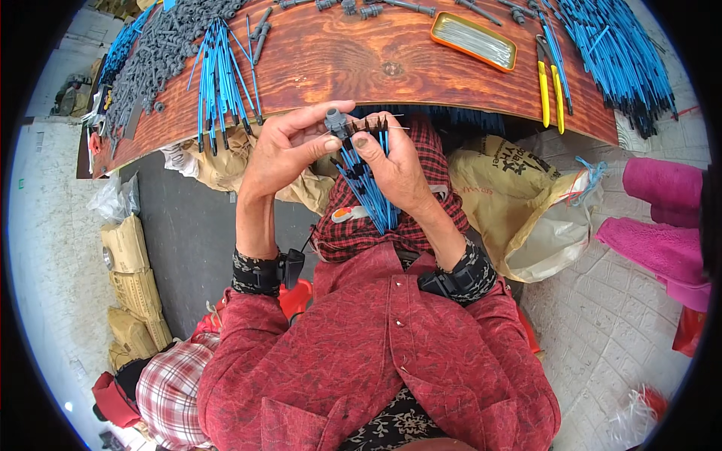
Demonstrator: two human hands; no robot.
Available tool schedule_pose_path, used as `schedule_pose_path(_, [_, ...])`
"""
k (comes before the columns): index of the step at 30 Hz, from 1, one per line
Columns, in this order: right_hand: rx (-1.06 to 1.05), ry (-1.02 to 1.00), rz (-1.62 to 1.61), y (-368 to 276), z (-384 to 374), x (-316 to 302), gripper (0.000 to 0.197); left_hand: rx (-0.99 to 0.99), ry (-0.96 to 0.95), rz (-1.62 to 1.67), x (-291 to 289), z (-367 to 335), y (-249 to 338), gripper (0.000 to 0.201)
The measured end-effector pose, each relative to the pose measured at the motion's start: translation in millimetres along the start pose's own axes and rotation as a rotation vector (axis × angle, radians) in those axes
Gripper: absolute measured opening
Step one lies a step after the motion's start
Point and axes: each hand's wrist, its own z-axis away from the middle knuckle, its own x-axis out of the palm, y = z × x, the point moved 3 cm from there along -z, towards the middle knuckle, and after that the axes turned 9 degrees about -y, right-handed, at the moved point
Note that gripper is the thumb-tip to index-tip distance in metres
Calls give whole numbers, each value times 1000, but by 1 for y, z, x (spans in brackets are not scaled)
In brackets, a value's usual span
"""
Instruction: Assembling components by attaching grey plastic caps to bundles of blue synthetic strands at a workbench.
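Grey fitting (335, 122) just off table (323, 75) edge, pinched in left hand (284, 154), thumb to fingers; right hand (398, 167) curled round blue rods (368, 192). Can't tell if fitting's joined to rods. Looks mid-batch: piece in hand unfinished, grey heap (162, 64) on table probably left to do

My left forearm (256, 222) and right forearm (445, 233) angle inward, hands close together! Left hand (284, 150) pinches, index finger (329, 111) extended; right hand (400, 171) grips, thumb (371, 152) pointing up and inward.
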Motion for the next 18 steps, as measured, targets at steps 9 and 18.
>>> schedule_pose_path(9, [103,-55,-36,-3,0,-1,41,30,48,5,7,5,3,51])
schedule_pose_path(18, [106,-66,-60,-13,6,1,42,77,50,-6,13,12,4,46])
